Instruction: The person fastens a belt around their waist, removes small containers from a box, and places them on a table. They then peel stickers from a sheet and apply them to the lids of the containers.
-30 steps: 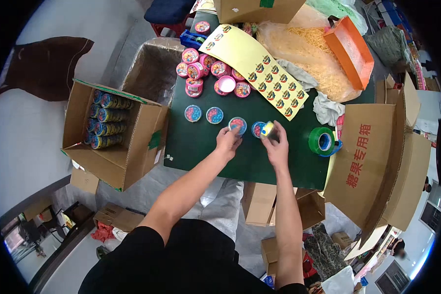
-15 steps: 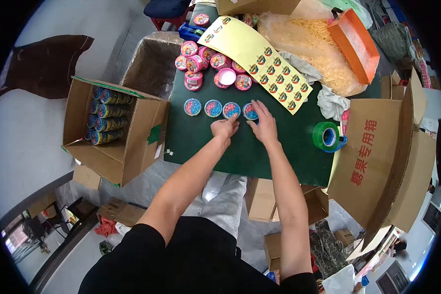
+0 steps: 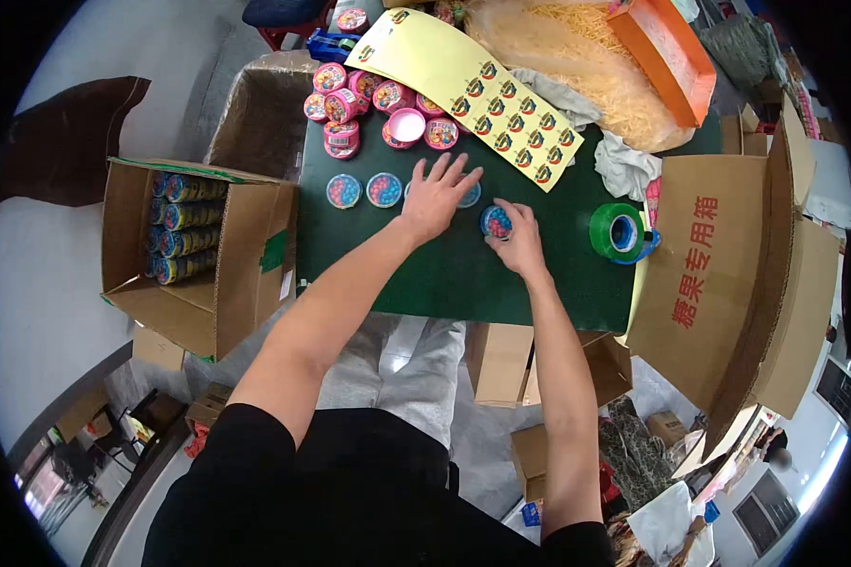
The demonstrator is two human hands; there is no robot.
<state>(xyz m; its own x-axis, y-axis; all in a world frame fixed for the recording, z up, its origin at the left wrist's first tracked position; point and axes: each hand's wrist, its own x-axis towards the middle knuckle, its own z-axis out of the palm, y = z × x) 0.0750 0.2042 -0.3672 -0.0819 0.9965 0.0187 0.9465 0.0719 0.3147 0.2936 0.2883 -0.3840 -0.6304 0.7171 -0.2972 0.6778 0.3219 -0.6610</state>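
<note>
Small round tubs with clear tops and blue and pink candy balls inside stand in a row on the green table point(image 3: 416, 298). Two at the row's left end, a first tub point(image 3: 344, 192) and a second tub point(image 3: 384, 190), are in full view. My left hand point(image 3: 431, 202) reaches over the row with fingers spread, partly hiding the tubs beneath, including a tub point(image 3: 470, 196) by its fingertips. My right hand point(image 3: 522, 244) grips another candy tub point(image 3: 494, 222) between thumb and fingers, nearer to me than the row.
Pink tubs point(image 3: 340, 140) cluster at the back left beside a yellow sticker sheet point(image 3: 463, 80). An open carton point(image 3: 255, 255) of stacked tubs stands left. Green tape point(image 3: 615, 232), a white cloth point(image 3: 626, 170) and a large carton point(image 3: 695, 274) are right.
My left hand has moved onto the row and spread its fingers. My right hand has come nearer to me, holding a tub apart from the row. The view has shifted slightly.
</note>
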